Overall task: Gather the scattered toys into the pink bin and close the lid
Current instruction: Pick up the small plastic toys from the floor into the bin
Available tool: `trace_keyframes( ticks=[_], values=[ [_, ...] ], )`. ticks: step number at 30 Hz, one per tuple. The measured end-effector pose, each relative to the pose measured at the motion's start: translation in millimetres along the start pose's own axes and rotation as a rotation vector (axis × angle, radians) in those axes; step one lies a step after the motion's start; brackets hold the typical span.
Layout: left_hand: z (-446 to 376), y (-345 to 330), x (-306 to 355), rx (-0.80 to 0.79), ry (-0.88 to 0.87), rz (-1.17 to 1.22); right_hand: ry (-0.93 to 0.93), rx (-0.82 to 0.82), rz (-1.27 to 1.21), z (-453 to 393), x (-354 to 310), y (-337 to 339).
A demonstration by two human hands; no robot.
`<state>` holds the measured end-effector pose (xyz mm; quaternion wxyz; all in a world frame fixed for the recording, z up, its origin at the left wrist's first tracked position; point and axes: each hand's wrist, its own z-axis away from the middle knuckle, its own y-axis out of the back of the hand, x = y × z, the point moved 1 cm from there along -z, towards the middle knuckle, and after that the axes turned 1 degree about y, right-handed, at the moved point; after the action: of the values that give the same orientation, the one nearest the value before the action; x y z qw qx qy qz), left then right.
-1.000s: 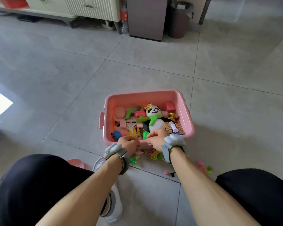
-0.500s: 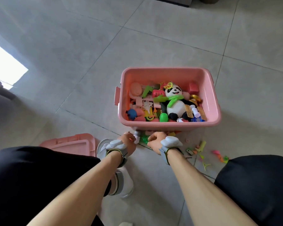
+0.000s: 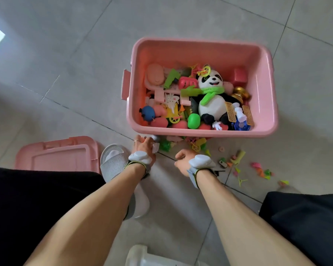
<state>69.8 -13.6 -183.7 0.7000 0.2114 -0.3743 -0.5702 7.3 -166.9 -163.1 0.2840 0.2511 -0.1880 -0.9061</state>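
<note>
The pink bin (image 3: 267,89) stands open on the tiled floor, packed with toys, among them a plush panda (image 3: 211,100) with a green scarf. Its pink lid (image 3: 56,156) lies flat on the floor to the left. Small bright toys (image 3: 197,144) are strewn along the bin's near wall, and more toy pieces (image 3: 236,160) trail off to the right. My left hand (image 3: 143,148) is down at the bin's near left corner, its fingers curled round a small white toy (image 3: 155,148). My right hand (image 3: 182,160) hovers just short of the strewn toys, fingers curled under; nothing shows in it.
My grey slipper (image 3: 112,162) rests between the lid and my left hand. Dark-clothed knees fill the lower left and lower right. A white plastic object (image 3: 142,256) sits at the bottom edge. Bare tile lies beyond and left of the bin.
Both hands have come down from the bin's near rim to the floor in front of it. The view has tilted downward, bringing the lid and the toys on the right into sight.
</note>
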Motion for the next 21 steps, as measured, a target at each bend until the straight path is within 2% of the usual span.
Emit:
trace_keyframes(
  ticks=[3, 7, 13, 17, 21],
  values=[
    [1.0, -0.1, 2.6, -0.029, 0.056, -0.013, -0.028, -0.042, 0.004, -7.8, 0.5, -3.6],
    [3.3, -14.6, -1.2, -0.062, 0.105, 0.050, -0.026, -0.003, 0.012, -14.2, -5.7, -15.9],
    [9.7, -19.5, -14.0, 0.084, 0.216, 0.199, 0.169, -0.004, 0.106, -19.2, -25.7, -19.0],
    [12.0, -11.4, -26.3, 0.075, 0.283, 0.453, 0.249, -0.193, 0.151, -25.6, -30.5, -33.7],
    [10.9, -1.3, -31.7, 0.103, 0.382, 0.692, 0.289, -0.113, 0.236, -30.2, -29.1, -43.5]
  ],
)
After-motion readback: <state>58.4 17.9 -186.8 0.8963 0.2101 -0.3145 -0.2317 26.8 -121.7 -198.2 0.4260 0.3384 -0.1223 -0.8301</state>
